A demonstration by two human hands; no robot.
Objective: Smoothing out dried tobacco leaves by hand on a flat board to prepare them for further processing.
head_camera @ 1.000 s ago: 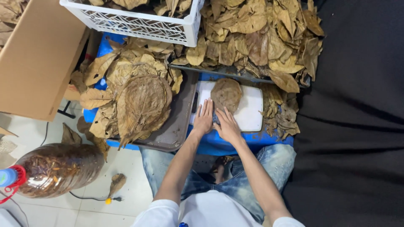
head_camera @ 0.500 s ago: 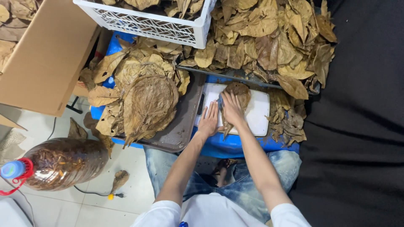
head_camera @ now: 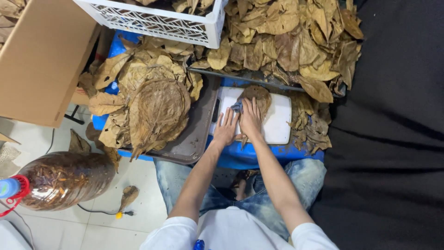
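Observation:
A white cutting board (head_camera: 278, 121) lies on a blue surface (head_camera: 236, 159) in front of me. On it rests one large dried brown leaf (head_camera: 262, 94). My right hand (head_camera: 250, 119) presses down on the leaf with a small blue-grey cloth (head_camera: 237, 107) showing under its fingers. Beside it, my left hand (head_camera: 226, 128) lies flat, fingers spread, on the board's left part at the leaf's edge.
A grey tray (head_camera: 200, 134) to the left holds a stack of flattened leaves (head_camera: 156, 110). Loose dried leaves (head_camera: 286, 41) are heaped behind the board. A white crate (head_camera: 152, 21), a cardboard box (head_camera: 41, 60), a big plastic bottle (head_camera: 64, 178) and black fabric (head_camera: 393, 139) surround me.
The view has shifted slightly. My right hand has slid a little over the leaf with the cloth; my left hand has settled flat on the board.

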